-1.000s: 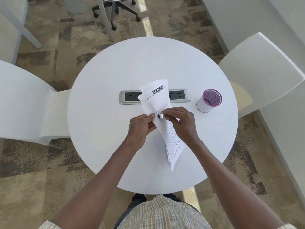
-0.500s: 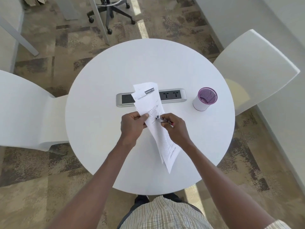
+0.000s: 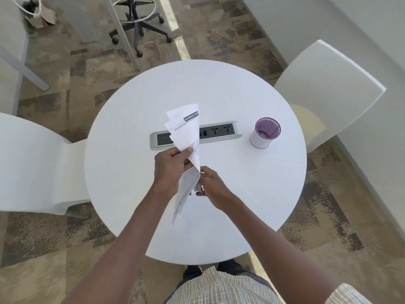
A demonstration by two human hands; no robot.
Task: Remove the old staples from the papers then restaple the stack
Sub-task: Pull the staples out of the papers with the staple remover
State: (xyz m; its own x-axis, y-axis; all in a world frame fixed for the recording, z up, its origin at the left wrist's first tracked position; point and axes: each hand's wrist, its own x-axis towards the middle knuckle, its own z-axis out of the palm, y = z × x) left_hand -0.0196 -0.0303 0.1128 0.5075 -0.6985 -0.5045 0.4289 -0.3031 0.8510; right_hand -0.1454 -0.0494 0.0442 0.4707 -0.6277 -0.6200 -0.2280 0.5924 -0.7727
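A stack of printed white papers (image 3: 187, 130) is held upright over the round white table (image 3: 241, 194), curled so its sheets fan out at the top. My left hand (image 3: 172, 165) pinches the stack at mid-height from the left. Just below and to the right, my right hand (image 3: 211, 185) is closed on a small metal tool with a red part (image 3: 198, 188), a staple remover as far as I can tell, held against the papers' lower edge. The tool's jaws are mostly hidden by the paper and my fingers.
A silver power-socket strip (image 3: 219, 132) is set into the table's middle. A white cup with a purple mesh top (image 3: 265, 133) stands to its right. White chairs (image 3: 324, 88) flank the table left and right; a wheeled stool (image 3: 138, 25) stands beyond.
The papers have swung from lying slanted to standing more upright. My right hand with the tool dropped from the stack's middle to its lower edge. My left hand stayed gripping.
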